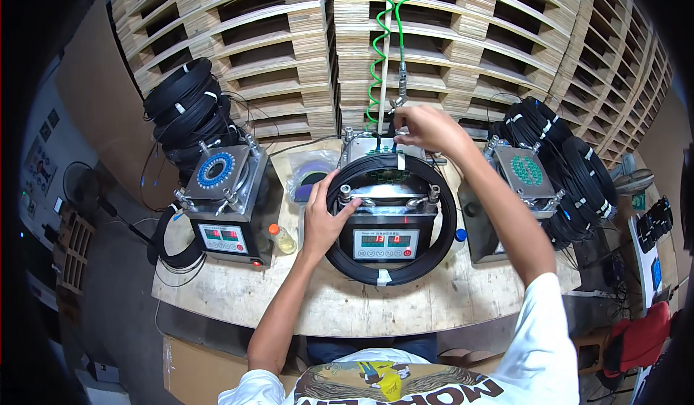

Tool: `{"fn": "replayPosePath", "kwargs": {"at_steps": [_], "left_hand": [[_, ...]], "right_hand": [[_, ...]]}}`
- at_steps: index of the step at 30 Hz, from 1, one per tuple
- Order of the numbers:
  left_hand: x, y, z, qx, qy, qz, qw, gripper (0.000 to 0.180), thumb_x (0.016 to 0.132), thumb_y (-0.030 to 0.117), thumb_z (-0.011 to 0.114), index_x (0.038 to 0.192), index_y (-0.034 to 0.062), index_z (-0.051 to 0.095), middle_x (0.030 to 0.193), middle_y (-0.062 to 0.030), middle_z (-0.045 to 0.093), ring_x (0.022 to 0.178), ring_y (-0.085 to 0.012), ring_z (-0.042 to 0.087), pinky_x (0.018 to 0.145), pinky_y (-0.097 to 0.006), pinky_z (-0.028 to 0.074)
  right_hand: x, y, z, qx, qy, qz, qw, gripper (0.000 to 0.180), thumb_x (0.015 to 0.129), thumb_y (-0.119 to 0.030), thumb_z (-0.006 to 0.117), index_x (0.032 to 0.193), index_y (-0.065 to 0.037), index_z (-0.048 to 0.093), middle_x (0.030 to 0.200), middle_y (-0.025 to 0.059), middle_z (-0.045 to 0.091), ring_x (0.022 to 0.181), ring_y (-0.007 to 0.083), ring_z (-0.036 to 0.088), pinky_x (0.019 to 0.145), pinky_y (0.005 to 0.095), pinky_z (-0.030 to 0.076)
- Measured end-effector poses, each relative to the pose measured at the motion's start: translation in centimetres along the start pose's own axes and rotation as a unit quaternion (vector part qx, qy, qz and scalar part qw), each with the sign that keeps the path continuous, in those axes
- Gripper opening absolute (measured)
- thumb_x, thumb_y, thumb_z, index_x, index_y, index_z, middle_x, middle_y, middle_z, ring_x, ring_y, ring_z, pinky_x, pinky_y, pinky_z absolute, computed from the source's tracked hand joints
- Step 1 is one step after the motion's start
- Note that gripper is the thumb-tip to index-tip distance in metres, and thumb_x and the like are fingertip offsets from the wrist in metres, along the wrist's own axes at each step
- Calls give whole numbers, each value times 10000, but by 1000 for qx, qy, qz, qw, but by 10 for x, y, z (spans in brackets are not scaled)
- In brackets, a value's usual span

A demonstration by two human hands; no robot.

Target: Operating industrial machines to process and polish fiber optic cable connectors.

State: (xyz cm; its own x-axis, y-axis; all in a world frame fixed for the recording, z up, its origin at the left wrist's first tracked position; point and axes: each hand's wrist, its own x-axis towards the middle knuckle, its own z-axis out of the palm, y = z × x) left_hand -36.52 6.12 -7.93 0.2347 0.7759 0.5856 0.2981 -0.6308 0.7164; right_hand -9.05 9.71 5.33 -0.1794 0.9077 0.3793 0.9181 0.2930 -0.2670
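A large coil of black cable (447, 249), bound with white ties, hangs around the front of the middle polishing machine (384, 226). My left hand (324, 215) is closed on the coil's left side, its thumb by a metal corner post. My right hand (428, 129) reaches over the coil to the machine's far side. Its fingers are pinched together just above the top plate (361, 146), where small green and blue connectors sit. What the fingertips hold is hidden. The machine's front has a lit red display (384, 244).
Similar machines stand left (230, 181) and right (522, 173), each near stacked black cable coils (184, 101). An orange-capped bottle (282, 239) stands left of the middle machine, a blue-capped one (460, 236) right. A green spiral air hose (376, 65) hangs before stacked wooden pallets (253, 36).
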Motion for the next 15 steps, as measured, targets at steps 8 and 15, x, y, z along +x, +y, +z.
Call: {"fn": "replayPosePath", "kwargs": {"at_steps": [8, 15], "left_hand": [[-3, -6, -4, -10, -4, -2, 1000, 679, 840, 312, 795, 1380, 11, 514, 1243, -210, 594, 1142, -334, 616, 975, -397, 489], [2, -1, -1, -32, -24, -4, 999, 676, 844, 319, 789, 1380, 17, 509, 1258, -215, 573, 1149, -340, 607, 977, -400, 487]], "right_hand": [[75, 4, 58, -159, -421, 13, 893, 152, 778, 4, 746, 906, 67, 693, 777, 157, 728, 693, 257, 735, 556, 365, 588], [74, 7, 46, -140, -448, 35, 882, 246, 854, 28, 647, 1096, 76, 636, 877, 187, 728, 708, 275, 738, 584, 372, 615]]}}
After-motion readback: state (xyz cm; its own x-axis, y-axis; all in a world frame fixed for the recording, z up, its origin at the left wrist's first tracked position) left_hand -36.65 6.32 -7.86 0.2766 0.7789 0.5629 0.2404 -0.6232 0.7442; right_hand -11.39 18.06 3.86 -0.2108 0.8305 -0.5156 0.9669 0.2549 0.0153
